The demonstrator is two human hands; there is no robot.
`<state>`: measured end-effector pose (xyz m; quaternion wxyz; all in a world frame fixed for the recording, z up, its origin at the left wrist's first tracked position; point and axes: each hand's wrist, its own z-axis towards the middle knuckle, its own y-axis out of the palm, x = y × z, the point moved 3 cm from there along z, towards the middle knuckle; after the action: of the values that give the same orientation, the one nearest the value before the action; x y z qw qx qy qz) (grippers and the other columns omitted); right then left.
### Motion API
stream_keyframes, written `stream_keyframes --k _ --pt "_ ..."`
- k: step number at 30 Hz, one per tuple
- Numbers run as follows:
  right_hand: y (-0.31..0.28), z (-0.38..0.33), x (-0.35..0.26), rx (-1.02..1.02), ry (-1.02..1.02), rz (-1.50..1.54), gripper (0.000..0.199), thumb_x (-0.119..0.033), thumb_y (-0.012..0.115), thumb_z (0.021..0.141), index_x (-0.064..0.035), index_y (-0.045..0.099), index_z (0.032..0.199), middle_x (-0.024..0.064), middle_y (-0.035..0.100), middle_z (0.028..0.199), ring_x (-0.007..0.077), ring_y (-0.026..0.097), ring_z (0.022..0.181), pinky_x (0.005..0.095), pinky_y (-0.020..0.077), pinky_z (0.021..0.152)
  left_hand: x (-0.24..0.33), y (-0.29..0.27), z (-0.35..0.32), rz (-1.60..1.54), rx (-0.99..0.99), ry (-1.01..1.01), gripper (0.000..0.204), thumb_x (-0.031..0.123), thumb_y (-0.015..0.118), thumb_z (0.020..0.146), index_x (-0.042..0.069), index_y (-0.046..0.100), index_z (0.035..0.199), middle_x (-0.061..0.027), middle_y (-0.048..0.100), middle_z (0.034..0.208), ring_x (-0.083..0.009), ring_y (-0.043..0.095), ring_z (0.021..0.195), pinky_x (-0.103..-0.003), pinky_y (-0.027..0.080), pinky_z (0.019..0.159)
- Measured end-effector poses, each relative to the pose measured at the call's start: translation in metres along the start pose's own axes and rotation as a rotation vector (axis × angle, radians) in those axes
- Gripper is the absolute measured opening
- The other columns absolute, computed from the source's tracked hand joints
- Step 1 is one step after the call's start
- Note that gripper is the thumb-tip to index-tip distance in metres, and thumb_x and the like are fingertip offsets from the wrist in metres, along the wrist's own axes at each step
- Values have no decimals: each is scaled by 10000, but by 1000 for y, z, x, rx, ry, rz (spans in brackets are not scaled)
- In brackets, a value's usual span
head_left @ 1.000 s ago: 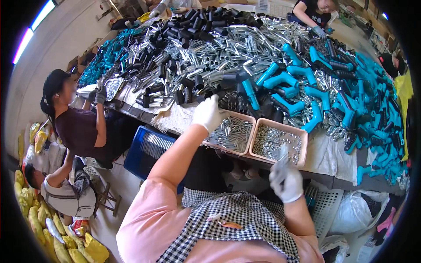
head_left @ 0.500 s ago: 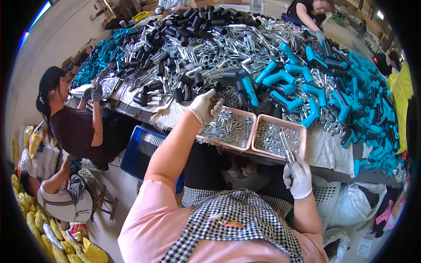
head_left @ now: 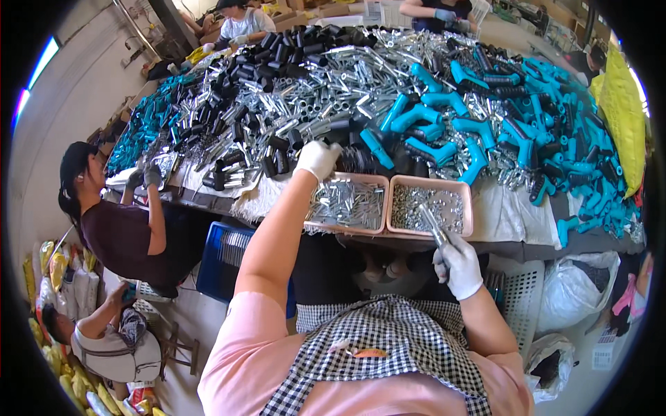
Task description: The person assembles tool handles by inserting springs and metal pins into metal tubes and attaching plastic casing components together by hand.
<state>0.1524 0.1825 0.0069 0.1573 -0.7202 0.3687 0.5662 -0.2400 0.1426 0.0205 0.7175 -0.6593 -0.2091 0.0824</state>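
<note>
My left hand (head_left: 319,160), in a white glove, reaches over the far edge of the left pink tray (head_left: 386,208). Its fingers are curled down beside a pile of thin dark springs (head_left: 352,161); whatever they pinch is hidden. That tray holds many short silver pins (head_left: 350,202). Closed in a white glove, my right hand (head_left: 462,267) grips a slim silver metal tube (head_left: 431,223). The tube tilts up and left over the right pink tray (head_left: 469,215), which contains small silver metal parts (head_left: 418,202).
Heaped on the table are silver tubes (head_left: 333,93), black sleeves (head_left: 288,52) and teal angled handles (head_left: 475,161). Co-workers sit at the left (head_left: 121,215) and across the table (head_left: 444,12). A blue crate (head_left: 220,260) stands below my left arm, a white perforated basket (head_left: 522,295) at right.
The view has shifted a little. My left hand has moved slightly forward toward the springs, its fingers now turned down. My right hand still holds the metal tube over the right tray.
</note>
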Motion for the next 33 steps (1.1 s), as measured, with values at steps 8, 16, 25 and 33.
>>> stream_keyframes --k 8,16,25,33 --pt "20 20 4 -58 -134 -75 403 -77 523 934 33 502 1321 76 617 827 110 596 605 238 502 511 30 34 -63 -467 955 -18 269 162 667 884 -3 636 1094 -180 676 939 -344 665 817 -385 531 751" --pt "10 20 7 11 -401 -294 284 55 650 805 33 661 1089 41 682 902 100 633 786 248 518 708 50 -33 -115 -1028 278 -62 231 10 633 863 -48 635 1087 -90 703 866 -129 674 781 -248 533 708" --pt "24 1 -23 -85 -716 -743 179 -61 746 653 -31 668 811 117 666 784 281 664 666 339 524 605 90 5 -190 -1401 -139 -165 221 -56 599 897 -96 572 1113 -125 653 977 -196 697 816 -285 594 751" --pt "44 -6 -20 -163 -739 -815 240 -68 775 626 -51 619 808 111 641 770 289 643 650 364 515 582 131 5 -193 -911 -174 172 370 143 789 772 -25 672 1080 -140 699 975 -224 688 873 -318 546 787"
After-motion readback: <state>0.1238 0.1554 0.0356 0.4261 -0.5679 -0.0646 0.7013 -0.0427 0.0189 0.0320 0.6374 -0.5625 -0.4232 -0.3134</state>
